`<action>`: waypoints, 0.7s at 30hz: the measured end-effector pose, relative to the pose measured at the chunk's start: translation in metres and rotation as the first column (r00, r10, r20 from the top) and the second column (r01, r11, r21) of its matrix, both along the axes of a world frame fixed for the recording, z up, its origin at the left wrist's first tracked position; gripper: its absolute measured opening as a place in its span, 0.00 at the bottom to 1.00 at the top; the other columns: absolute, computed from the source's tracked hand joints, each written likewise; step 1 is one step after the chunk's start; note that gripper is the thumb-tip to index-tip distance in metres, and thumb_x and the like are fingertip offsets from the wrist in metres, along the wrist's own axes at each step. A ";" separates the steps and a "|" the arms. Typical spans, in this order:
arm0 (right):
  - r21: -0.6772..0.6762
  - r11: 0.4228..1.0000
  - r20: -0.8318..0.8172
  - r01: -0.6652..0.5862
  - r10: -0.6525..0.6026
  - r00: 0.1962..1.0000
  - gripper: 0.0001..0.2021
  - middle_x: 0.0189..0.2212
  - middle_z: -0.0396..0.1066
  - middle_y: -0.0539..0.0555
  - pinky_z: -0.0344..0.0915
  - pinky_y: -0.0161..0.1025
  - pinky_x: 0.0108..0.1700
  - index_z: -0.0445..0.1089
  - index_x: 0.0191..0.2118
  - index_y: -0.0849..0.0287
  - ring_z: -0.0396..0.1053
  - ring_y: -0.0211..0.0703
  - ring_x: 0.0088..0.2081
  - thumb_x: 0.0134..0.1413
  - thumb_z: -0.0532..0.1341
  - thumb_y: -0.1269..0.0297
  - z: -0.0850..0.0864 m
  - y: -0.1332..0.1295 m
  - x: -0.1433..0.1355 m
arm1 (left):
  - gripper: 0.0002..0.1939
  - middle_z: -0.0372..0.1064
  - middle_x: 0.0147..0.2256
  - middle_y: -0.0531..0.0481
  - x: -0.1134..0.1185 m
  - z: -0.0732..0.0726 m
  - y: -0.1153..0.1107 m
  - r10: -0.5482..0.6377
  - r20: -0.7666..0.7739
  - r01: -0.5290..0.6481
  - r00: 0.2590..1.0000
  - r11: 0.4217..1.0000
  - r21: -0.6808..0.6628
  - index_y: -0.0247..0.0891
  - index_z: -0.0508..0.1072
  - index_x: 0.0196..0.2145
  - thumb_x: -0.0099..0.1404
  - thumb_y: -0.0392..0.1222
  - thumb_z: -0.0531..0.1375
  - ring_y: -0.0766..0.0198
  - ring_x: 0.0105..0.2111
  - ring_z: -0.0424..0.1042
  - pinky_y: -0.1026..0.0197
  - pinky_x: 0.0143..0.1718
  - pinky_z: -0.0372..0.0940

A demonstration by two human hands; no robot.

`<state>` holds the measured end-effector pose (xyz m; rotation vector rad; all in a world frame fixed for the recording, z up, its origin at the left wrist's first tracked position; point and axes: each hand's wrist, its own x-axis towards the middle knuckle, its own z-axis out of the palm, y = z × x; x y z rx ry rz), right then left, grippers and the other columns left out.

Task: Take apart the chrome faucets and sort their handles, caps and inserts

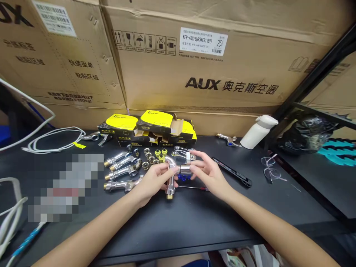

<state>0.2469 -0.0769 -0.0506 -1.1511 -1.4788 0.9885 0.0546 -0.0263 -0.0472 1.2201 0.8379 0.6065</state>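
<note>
My left hand point(155, 180) is closed around a chrome faucet body point(170, 185) with a brass threaded end pointing down. My right hand point(210, 172) grips a short chrome cylinder point(185, 169) at the faucet's side, a flat lever-like piece standing up from it. The two pieces meet between my hands; whether they are joined I cannot tell. Left of my hands lie several more chrome faucet bodies point(122, 171). Just behind are metal rings point(145, 165), yellow-green valve cartridges point(157, 153) and chrome lever handles point(180, 150). Small blue parts point(182, 178) are partly hidden beneath my hands.
Yellow-and-black boxes point(155, 121) are stacked at the back, before large cartons point(155, 78). A black tool case point(232, 172), glasses point(271, 168) and a white bottle point(257, 131) are at right. A thin screwdriver point(204, 188) lies near my right hand; cables point(55, 139) lie left.
</note>
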 end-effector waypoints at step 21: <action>-0.163 0.987 -0.325 -0.010 -0.044 0.945 0.11 0.18 0.58 0.44 0.59 0.31 0.17 0.58 0.26 0.57 0.56 0.33 0.17 0.54 0.58 0.59 0.008 0.006 0.002 | 0.14 0.70 0.26 0.51 -0.002 0.007 -0.001 0.012 0.059 -0.014 0.998 0.999 0.037 0.37 0.71 0.35 0.58 0.51 0.61 0.64 0.28 0.71 0.66 0.26 0.63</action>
